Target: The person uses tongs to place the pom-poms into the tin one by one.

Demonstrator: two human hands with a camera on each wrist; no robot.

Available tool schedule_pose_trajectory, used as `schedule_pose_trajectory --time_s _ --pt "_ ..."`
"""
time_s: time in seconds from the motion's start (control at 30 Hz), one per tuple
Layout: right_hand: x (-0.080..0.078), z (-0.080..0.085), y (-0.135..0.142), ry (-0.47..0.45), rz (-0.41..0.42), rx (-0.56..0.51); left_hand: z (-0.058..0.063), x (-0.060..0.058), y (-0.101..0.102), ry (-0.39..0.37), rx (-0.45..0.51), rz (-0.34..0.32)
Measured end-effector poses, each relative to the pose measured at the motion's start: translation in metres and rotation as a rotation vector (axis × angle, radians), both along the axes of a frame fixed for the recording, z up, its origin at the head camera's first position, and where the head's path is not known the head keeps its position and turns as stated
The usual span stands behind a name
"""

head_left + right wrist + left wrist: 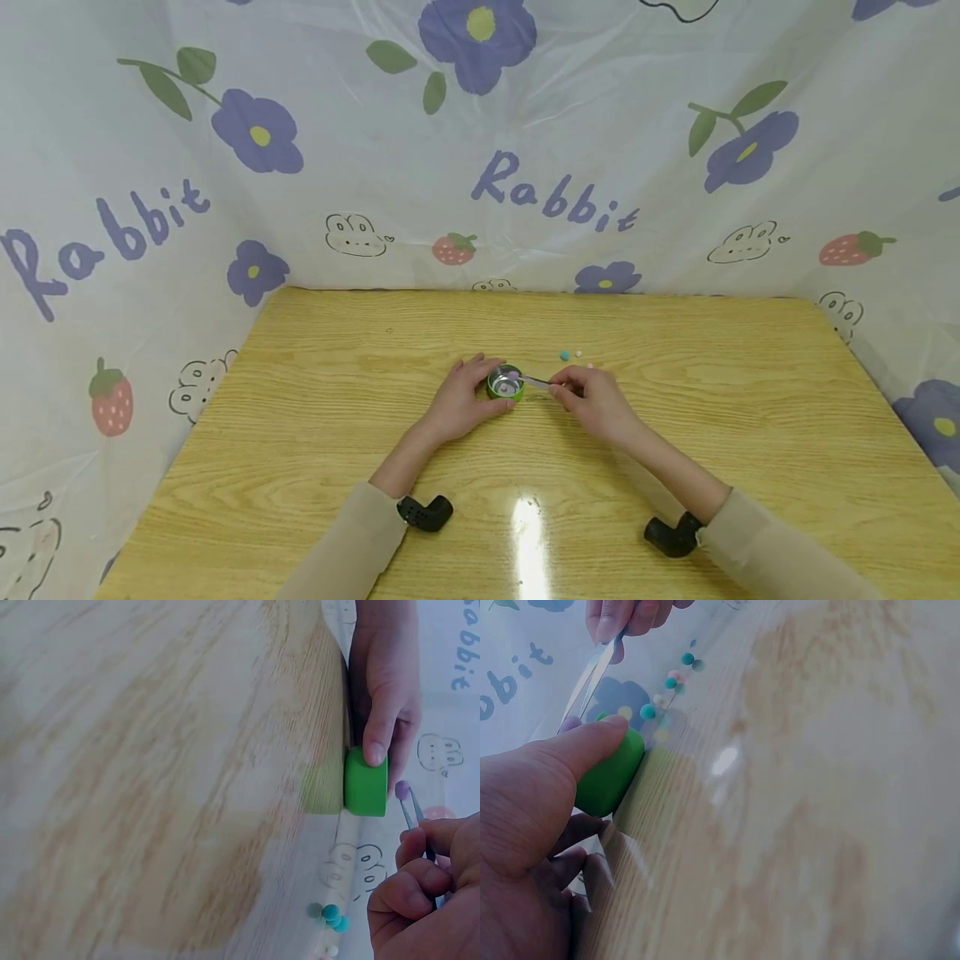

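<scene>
My left hand (461,404) holds a small round green tin (366,787) on the table, thumb on the near side and fingers around the far side. Its inside is shiny silver, with a small pale ball at the bottom in the head view. In my right hand (600,404) is a pair of silver tweezers (536,382), pinched between thumb and fingers. The tweezer tips grip a small purple ball (402,789) right over the tin's opening. In the left wrist view, the thumb partly hides this ball.
Beyond the right hand on the wooden table (337,350) lie a teal ball (565,356), a white ball (578,353) and a pink ball (590,366). A patterned cloth (420,167) hangs behind the table's far edge.
</scene>
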State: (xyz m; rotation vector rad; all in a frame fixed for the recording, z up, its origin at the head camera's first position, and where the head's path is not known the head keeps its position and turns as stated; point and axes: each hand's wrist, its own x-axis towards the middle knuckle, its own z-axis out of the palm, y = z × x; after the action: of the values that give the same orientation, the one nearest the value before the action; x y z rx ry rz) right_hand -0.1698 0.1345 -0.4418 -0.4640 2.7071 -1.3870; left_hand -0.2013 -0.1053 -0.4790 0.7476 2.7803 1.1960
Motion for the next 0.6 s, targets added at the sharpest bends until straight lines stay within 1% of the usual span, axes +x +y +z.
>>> schedule_pose_trajectory --time_s 0.3,0.6 --pt "0.0012 -0.0028 0.0011 -0.016 0.009 -0.015 -0.001 -0.0002 0.0004 0.021 0.008 -0.01" --pt "0.0023 -0.0016 0.0059 -0.005 0.002 -0.026 -0.0011 -0.0001 0.0005 0.008 0.017 -0.005"
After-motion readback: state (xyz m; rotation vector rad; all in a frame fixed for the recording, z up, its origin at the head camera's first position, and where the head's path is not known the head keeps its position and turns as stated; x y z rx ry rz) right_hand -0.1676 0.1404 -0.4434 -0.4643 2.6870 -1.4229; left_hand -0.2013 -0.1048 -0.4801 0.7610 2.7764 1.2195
